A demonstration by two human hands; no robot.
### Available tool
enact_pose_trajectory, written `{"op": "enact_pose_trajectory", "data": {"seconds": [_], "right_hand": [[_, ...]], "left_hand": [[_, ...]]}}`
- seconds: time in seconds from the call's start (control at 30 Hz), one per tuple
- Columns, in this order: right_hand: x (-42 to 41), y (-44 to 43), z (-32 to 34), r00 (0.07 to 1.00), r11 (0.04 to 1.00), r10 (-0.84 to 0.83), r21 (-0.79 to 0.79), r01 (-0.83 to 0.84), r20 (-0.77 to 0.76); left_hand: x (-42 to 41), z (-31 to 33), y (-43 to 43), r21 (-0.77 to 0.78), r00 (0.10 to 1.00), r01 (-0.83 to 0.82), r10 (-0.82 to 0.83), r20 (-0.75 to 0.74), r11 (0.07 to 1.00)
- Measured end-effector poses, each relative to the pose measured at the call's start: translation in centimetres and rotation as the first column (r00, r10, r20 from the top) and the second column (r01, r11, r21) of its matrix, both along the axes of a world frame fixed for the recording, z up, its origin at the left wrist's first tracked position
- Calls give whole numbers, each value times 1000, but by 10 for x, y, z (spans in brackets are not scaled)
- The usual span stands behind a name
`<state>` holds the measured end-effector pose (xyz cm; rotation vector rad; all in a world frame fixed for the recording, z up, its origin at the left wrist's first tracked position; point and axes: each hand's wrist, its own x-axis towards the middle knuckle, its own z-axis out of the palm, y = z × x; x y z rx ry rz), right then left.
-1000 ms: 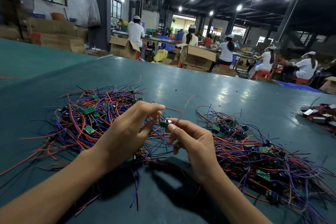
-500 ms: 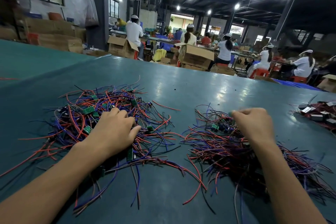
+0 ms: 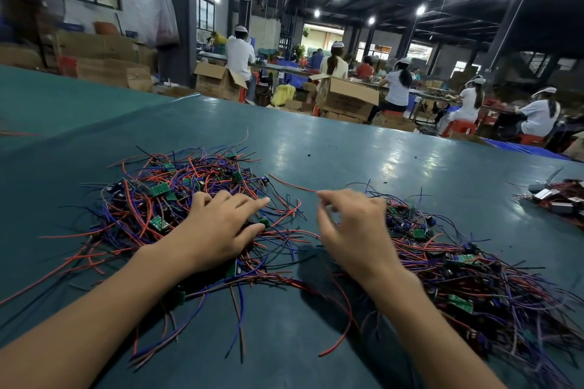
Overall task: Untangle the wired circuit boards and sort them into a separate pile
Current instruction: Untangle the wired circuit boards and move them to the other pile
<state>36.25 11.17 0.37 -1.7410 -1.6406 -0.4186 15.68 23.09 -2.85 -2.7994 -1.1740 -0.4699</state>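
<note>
A person's left hand (image 3: 218, 230) lies flat on a tangled pile of wired circuit boards (image 3: 151, 199) on a green table (image 3: 347, 148). Its fingers (image 3: 249, 204) are spread fairly wide and nearly straight, pressing on red, blue and black wires without closing round any of them. A small green board (image 3: 264, 223) sits just below the fingertips, close to the thumb; whether it touches the thumb is unclear. More green boards show among the wires beyond the knuckles.

The right hand (image 3: 354, 230) is raised a little above the table, blurred. Its fingers (image 3: 341, 198) are loosely bent and narrowly parted, and nothing can be seen held between them. The fingertips point across the bare strip toward the left hand's fingertips, near them but apart. Behind the back of this hand and along its forearm lies a second pile of wired boards (image 3: 461, 265), its wires lying flatter and more in line.

Well out past the right hand's little-finger side, at the table's edge, rests a small cluster of dark and silver parts (image 3: 561, 202) with wires. Beyond the fingertips of both hands, seated workers (image 3: 396, 87) in white and open cardboard boxes (image 3: 346, 98) fill the hall.
</note>
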Motion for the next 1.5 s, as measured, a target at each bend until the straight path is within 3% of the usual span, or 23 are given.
{"op": "enact_pose_trajectory", "data": {"seconds": [0.1,0.17,0.27,0.4,0.5,0.6,0.8,0.93,1.03,1.13,1.2,1.27,1.33,1.4,1.5], "right_hand": [[-19,3,-20,985,995,102,5,-104,140],[-22,2,-30,978,987,157,-8,-158,138],[-25,1,-35,981,983,183,-12,-184,-69],[-27,-1,-31,931,985,170,19,-173,-324],[-25,-2,-24,796,976,202,46,-214,-571],[-19,-4,-18,564,943,286,124,-309,-775],[-8,-6,-14,275,889,343,216,-403,-898],[-9,-8,-10,205,882,342,238,-407,-917],[1,-11,3,249,905,357,268,-329,-900],[33,-12,33,511,958,283,220,-182,-812],[68,-6,55,714,996,87,71,-52,-695],[106,5,67,822,978,-195,-173,120,-535],[136,15,64,829,878,-424,-392,276,-364],[151,18,50,824,769,-520,-543,337,-226],[155,14,30,823,721,-557,-556,412,-112]], "left_hand": [[1,1,-1,-35,998,56,-55,27,998],[1,1,-3,-44,991,104,-100,90,994],[2,2,-8,15,962,182,-181,204,983],[6,12,-22,302,879,266,-359,313,915],[10,20,-30,467,805,301,-484,343,831],[14,20,-39,515,763,355,-560,323,780],[19,16,-53,445,700,461,-623,350,768],[17,21,-50,466,711,417,-600,368,780],[10,23,-37,432,816,279,-449,364,857],[-2,20,-14,266,919,132,-219,328,955],[-9,14,-3,116,966,86,-111,233,989],[-12,10,2,93,993,73,-81,88,993],[-11,10,4,71,995,82,-86,47,994],[-11,14,6,-31,994,104,-104,18,994],[-20,24,9,-169,996,89,-87,19,982]]}}
